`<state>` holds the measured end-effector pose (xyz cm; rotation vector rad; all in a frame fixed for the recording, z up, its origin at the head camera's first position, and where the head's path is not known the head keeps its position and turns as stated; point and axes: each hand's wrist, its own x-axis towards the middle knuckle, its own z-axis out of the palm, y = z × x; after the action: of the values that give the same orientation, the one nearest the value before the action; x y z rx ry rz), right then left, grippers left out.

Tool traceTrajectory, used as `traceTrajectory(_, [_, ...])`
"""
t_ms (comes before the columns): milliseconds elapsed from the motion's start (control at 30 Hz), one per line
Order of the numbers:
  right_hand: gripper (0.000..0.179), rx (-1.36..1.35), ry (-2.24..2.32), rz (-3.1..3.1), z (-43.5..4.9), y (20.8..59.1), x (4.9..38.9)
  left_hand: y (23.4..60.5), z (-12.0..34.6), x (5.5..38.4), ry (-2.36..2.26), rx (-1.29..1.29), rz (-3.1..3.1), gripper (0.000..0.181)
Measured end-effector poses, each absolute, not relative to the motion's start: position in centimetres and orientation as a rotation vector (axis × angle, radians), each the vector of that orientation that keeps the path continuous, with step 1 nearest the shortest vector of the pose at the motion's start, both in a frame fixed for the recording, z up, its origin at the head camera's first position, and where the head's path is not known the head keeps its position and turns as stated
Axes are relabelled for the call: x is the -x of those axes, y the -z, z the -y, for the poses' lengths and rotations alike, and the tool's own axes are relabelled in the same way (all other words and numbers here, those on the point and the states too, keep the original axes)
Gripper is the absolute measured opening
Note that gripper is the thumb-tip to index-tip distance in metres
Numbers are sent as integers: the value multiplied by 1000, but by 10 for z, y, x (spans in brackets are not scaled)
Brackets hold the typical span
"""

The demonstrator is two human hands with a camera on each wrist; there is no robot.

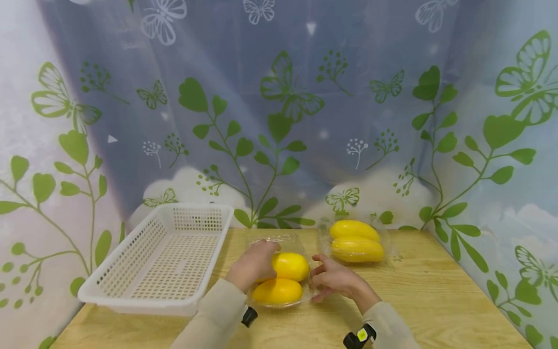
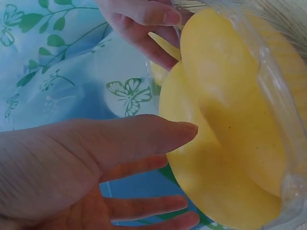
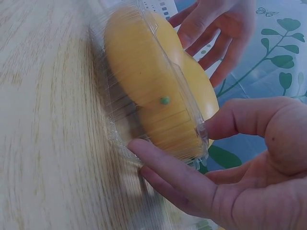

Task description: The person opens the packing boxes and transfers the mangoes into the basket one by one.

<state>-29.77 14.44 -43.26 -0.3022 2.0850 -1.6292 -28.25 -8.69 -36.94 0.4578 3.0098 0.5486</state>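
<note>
No text can be read. On the right wrist device [image 1: 352, 341], the yellow patch [image 1: 362, 334] is too small to be deciphered.

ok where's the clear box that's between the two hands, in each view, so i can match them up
Head: the box is in the lower middle.
Left wrist: the box fills much of the right side, cut off by the picture's edge.
Right wrist: the box slants through the upper middle, a little left of centre.
Shared landmark: the two yellow fruits inside it.
</note>
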Motion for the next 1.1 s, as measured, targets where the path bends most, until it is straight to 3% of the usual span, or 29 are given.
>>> traceTrajectory(367, [87,297,1620,-2096,-144,431,298,374,82,284,-509,-455,-3016,59])
traceTrajectory(633, [86,284,1625,-2088,-147,434,298,377,81,283,-572,-409,-2991,70])
traceTrajectory(1100, [85,298,1615,-2094,-145,434,297,377,82,282,-596,-346,-2981,69])
